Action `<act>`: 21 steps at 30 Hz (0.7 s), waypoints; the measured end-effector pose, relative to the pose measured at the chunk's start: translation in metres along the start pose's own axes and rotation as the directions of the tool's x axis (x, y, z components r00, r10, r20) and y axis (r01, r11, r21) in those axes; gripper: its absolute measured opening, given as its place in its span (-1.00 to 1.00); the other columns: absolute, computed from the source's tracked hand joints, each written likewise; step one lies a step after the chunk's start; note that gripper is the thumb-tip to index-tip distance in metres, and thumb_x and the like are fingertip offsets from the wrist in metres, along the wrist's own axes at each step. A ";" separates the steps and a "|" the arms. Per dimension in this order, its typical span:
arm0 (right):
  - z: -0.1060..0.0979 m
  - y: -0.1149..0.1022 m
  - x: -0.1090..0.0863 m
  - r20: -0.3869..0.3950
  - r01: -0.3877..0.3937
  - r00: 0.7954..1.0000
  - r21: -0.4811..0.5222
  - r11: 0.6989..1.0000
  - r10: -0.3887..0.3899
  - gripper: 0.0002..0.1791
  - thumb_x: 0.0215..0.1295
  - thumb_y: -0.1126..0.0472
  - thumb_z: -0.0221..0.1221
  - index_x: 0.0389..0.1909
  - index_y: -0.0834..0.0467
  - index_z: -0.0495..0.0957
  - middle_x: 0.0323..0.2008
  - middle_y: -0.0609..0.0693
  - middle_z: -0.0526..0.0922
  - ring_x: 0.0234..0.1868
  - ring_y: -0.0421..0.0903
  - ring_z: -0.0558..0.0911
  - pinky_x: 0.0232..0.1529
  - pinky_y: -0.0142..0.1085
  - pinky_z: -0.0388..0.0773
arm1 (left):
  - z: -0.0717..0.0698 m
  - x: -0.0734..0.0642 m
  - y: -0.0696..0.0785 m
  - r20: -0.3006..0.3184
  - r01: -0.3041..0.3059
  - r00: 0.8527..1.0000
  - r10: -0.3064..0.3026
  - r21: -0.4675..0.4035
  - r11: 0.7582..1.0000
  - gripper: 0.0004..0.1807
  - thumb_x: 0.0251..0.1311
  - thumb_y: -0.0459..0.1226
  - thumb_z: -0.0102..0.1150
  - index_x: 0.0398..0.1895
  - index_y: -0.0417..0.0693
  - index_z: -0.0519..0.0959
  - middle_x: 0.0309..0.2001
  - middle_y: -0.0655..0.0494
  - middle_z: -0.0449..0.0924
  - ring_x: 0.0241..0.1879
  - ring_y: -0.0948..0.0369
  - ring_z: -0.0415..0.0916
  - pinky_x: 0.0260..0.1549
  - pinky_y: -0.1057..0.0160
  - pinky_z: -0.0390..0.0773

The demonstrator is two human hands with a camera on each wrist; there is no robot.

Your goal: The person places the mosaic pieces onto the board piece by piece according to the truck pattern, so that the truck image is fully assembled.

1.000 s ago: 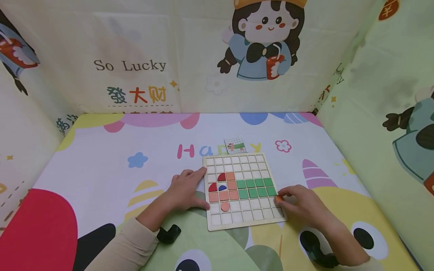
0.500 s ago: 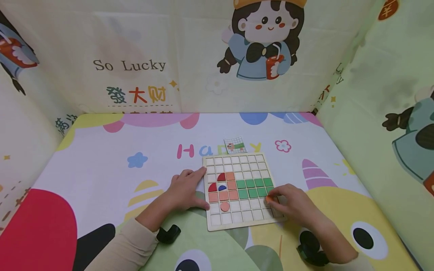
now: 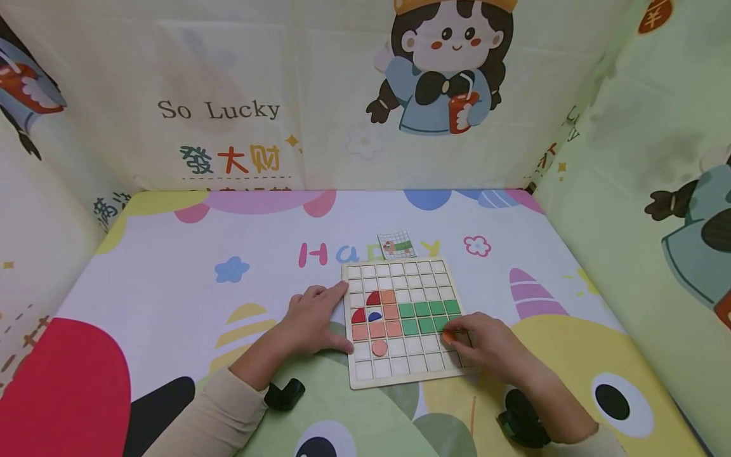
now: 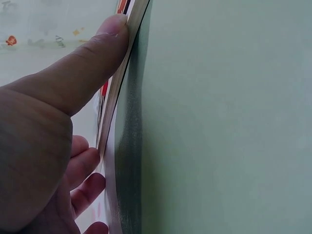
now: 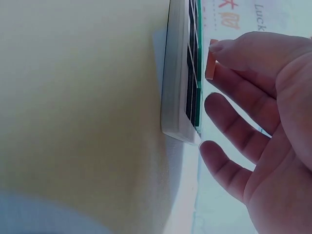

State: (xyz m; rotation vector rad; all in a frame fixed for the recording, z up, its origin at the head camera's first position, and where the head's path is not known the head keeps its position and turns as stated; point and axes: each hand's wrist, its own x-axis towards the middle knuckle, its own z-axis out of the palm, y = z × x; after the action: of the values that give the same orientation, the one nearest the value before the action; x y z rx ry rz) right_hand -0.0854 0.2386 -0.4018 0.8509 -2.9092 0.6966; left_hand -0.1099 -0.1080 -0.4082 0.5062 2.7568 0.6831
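Observation:
A wooden grid board lies on the table, holding green squares, salmon squares, dark red quarter pieces, a blue half-round piece and a salmon round piece. My left hand rests against the board's left edge, thumb and fingertips touching it with the fingers spread. Over the board's right side, my right hand pinches a small orange piece between thumb and fingers. In the right wrist view this piece is held just above the board; its full outline is hidden by the fingertips.
Behind the board lies a small pattern card with a printed coloured grid. The table has a cartoon-print cover, and printed cloth walls close it off at the back and sides.
My right hand has moved left over the board with the orange piece, from the right edge to just below the green squares. The left hand and the board have stayed in place.

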 end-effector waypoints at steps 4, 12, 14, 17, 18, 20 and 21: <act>0.000 0.000 0.000 0.026 -0.014 1.000 0.007 1.000 0.014 -0.84 0.18 0.22 0.41 -0.21 0.04 0.72 -0.25 -0.25 0.68 -0.21 -0.17 0.61 -0.12 -0.12 0.58 | 0.000 0.000 0.000 0.004 0.005 1.000 -0.005 0.005 1.000 0.25 -0.22 0.22 0.57 0.55 0.02 0.14 0.37 0.03 0.38 0.33 -0.08 0.16 0.17 -0.18 0.20; -0.001 0.000 0.001 0.057 -0.047 0.997 0.022 0.999 0.046 -0.85 0.23 0.16 0.39 -0.18 0.01 0.72 -0.25 -0.28 0.66 -0.22 -0.20 0.58 -0.12 -0.13 0.56 | 0.000 0.000 0.002 0.006 0.014 1.000 -0.014 0.010 1.000 0.26 -0.23 0.21 0.57 0.56 0.03 0.13 0.37 0.04 0.38 0.33 -0.08 0.16 0.17 -0.18 0.20; -0.002 -0.001 0.001 0.061 -0.053 0.997 0.023 0.998 0.051 -0.86 0.24 0.15 0.38 -0.19 0.01 0.72 -0.25 -0.29 0.66 -0.22 -0.20 0.58 -0.11 -0.12 0.55 | 0.000 0.000 0.001 0.007 0.016 1.000 -0.016 0.010 1.000 0.26 -0.23 0.22 0.57 0.56 0.03 0.12 0.37 0.04 0.38 0.34 -0.08 0.16 0.18 -0.18 0.20; -0.003 -0.002 0.002 0.062 -0.057 0.997 0.025 0.998 0.055 -0.88 0.26 0.13 0.37 -0.20 0.01 0.72 -0.25 -0.28 0.67 -0.21 -0.18 0.59 -0.10 -0.10 0.55 | 0.000 0.000 0.001 0.004 0.012 1.000 -0.012 0.007 1.000 0.26 -0.23 0.22 0.57 0.56 0.02 0.13 0.37 0.03 0.38 0.34 -0.08 0.16 0.17 -0.18 0.20; -0.003 -0.002 0.003 0.064 -0.059 0.996 0.025 0.998 0.057 -0.88 0.27 0.12 0.37 -0.20 0.00 0.72 -0.26 -0.28 0.67 -0.21 -0.17 0.60 -0.09 -0.09 0.56 | 0.000 0.000 0.001 0.004 0.010 1.000 -0.010 0.007 1.000 0.26 -0.23 0.22 0.57 0.56 0.02 0.13 0.37 0.03 0.38 0.34 -0.08 0.16 0.17 -0.18 0.20; -0.004 -0.003 0.003 0.065 -0.064 0.996 0.029 0.998 0.062 -0.88 0.28 0.11 0.36 -0.20 0.00 0.72 -0.26 -0.29 0.66 -0.21 -0.17 0.60 -0.09 -0.08 0.55 | 0.000 0.000 0.001 0.003 0.005 1.000 -0.005 0.007 1.000 0.26 -0.22 0.22 0.57 0.56 0.02 0.13 0.37 0.03 0.38 0.34 -0.09 0.16 0.17 -0.18 0.20; -0.004 -0.003 0.003 0.067 -0.067 0.996 0.029 0.997 0.065 -0.89 0.28 0.11 0.36 -0.20 0.00 0.72 -0.26 -0.28 0.66 -0.20 -0.16 0.60 -0.09 -0.08 0.55 | 0.000 0.000 0.000 0.002 0.003 1.000 -0.003 0.008 1.000 0.26 -0.22 0.22 0.57 0.56 0.01 0.13 0.37 0.03 0.38 0.34 -0.09 0.16 0.16 -0.18 0.20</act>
State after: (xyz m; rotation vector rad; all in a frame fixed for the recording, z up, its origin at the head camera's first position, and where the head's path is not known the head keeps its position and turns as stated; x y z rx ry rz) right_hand -0.0872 0.2366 -0.3965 0.7999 -3.0055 0.7339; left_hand -0.1097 -0.1076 -0.4080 0.5040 2.7588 0.6711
